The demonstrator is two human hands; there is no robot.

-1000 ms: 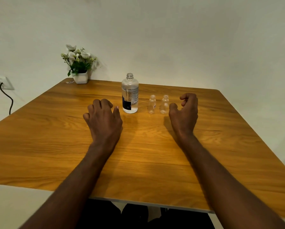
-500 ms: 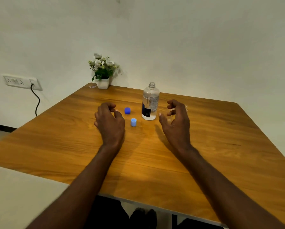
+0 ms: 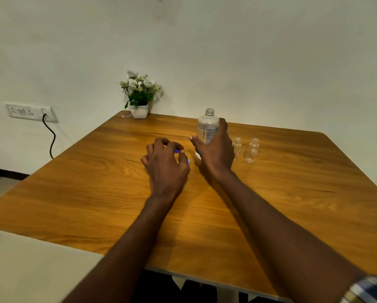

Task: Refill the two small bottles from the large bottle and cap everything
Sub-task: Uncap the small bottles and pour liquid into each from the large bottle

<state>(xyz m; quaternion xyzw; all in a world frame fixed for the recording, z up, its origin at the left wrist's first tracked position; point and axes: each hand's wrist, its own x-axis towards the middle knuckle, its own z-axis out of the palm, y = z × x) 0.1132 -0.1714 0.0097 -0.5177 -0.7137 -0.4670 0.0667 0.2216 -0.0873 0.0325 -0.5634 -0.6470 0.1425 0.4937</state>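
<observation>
The large clear bottle (image 3: 207,125) stands uncapped near the table's far middle. My right hand (image 3: 216,149) wraps round its lower half, fingers behind it and thumb spread to the left. To its right stand two small clear bottles, one (image 3: 237,147) next to my right hand and the other (image 3: 252,150) farther right, both uncapped. My left hand (image 3: 165,165) hovers with loosely curled fingers over two caps. Only slivers of the dark blue cap (image 3: 177,151) and the light blue cap (image 3: 188,161) show past its fingers.
A white pot of flowers (image 3: 140,99) stands at the far left corner of the wooden table (image 3: 95,193). A wall socket with a black cable (image 3: 50,136) is to the left. The table's near edge runs below my forearms.
My right hand has moved forward and closed round the large bottle. My left hand has slid right over the two blue caps. The camera has turned left, bringing the small bottles into view.
</observation>
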